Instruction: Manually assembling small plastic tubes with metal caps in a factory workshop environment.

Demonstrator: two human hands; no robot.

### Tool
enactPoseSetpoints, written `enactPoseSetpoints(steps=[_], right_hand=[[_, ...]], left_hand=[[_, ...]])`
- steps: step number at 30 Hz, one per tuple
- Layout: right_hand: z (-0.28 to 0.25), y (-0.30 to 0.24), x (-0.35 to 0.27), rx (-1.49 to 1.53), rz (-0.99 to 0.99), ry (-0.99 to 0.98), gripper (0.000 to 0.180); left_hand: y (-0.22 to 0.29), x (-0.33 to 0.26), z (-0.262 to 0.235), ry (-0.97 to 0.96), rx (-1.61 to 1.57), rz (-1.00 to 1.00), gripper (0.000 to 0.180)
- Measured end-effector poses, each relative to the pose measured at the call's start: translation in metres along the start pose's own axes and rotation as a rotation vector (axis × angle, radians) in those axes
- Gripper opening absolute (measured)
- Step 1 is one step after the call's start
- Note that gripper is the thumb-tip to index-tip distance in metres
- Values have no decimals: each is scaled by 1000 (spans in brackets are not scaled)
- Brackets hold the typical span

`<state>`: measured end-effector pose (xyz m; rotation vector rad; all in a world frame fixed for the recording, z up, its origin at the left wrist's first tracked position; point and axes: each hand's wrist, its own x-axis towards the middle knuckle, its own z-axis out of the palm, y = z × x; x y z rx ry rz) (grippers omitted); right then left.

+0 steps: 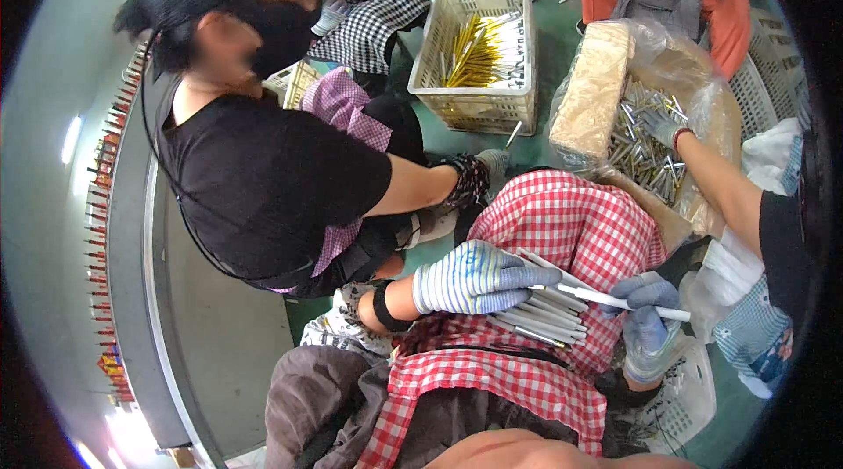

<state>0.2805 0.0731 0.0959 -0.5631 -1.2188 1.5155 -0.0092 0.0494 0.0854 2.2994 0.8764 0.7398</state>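
Observation:
Both my hands wear pale knit gloves and work above my red-and-white checked apron. My left hand is closed, its fingers pressed together over a bundle of slim white pen-like sticks. The bundle fans out over my lap, partly hidden under that hand. My right hand pinches one white pen-like stick, whose far end sticks out past the fingers to the right. The stick's left end lies close to my left fingertips; I cannot tell whether they touch it.
A cream crate holds yellow and white sticks. Right of it, a plastic-lined carton holds many silvery tubes, with a co-worker's gloved hand inside. A person in black sits close on my left. A white basket stands lower right.

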Motion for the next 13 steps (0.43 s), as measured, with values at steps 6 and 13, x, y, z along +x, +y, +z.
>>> enactPoseSetpoints(steps=[6, 13], right_hand=[[1, 2, 5, 15, 152, -36, 15], [10, 2, -2, -67, 196, -36, 17]], left_hand=[[-1, 16, 1, 30, -73, 41, 45], [0, 9, -7, -115, 93, -73, 43]])
